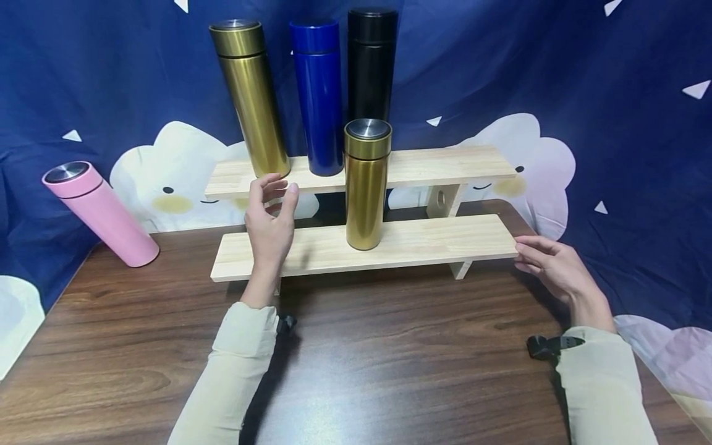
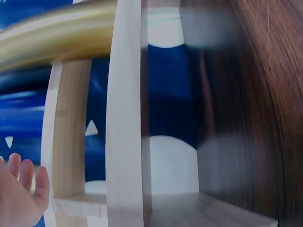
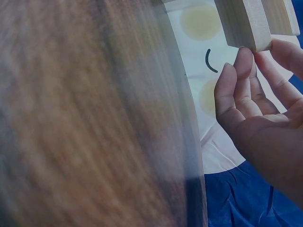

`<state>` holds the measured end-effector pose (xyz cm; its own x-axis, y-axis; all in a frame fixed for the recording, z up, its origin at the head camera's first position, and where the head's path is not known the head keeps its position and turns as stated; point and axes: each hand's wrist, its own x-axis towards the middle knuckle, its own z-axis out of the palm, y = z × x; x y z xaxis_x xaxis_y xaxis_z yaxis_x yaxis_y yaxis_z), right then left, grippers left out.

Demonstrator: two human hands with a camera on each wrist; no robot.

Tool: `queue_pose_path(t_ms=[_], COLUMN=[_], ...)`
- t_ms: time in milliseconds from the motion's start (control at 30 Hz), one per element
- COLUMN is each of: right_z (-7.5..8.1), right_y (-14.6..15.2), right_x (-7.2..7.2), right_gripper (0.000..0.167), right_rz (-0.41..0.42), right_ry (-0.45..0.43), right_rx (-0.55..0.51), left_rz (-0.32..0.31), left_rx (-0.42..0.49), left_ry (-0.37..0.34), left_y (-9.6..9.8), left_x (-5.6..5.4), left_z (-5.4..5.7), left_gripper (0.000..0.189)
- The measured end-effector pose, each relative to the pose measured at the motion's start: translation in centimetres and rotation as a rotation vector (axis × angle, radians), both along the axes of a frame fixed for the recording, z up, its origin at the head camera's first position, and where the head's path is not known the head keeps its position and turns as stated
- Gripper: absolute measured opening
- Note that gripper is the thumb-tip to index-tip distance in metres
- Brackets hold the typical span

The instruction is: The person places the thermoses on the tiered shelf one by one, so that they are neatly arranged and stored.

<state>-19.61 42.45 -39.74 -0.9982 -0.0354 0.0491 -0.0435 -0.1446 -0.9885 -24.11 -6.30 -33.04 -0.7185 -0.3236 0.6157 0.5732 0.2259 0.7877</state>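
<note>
A light wooden two-tier rack has an upper shelf and a lower shelf. My left hand is raised at the left part of the rack, fingers loosely bent around nothing, just below the base of a tall gold thermos. That thermos leans slightly left on the upper shelf, beside a blue thermos and a black one. A shorter gold thermos stands on the lower shelf. At the lower shelf's right end, fingertips of my right hand touch the board's corner.
A pink thermos stands on the brown wooden table, left of the rack. Behind hangs a dark blue cloth with white cloud faces and triangles. Dark straps sit around both wrists.
</note>
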Motion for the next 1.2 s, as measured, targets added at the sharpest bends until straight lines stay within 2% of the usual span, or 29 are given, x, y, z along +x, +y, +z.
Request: queue_pose_path(t_ms=[500,667,1033,1200], right_z=[-0.2,-0.2,-0.1,-0.1], right_y=[0.0,0.1,0.1,0.0], right_x=[0.2,0.3,0.2,0.0], right_gripper=[0.019,0.019,0.019,0.019], right_rz=[-0.006,-0.002,-0.002,0.0], right_ry=[0.008,0.004,-0.008,-0.006], right_rx=[0.008,-0.003,-0.003,-0.008], left_rz=[0.111,0.151,0.273,0.307], left_rx=[0.059,0.088,0.147,0.164], left_ry=[-0.038,-0.03,-0.068,-0.077], left_y=[-3.8,-5.1,-8.1,-9.4], left_x=[0.0,0.1,0.1,0.3], left_z=[-0.2,-0.1,-0.5,-0.7], left_gripper=[0.036,0.035,0.035,0.027])
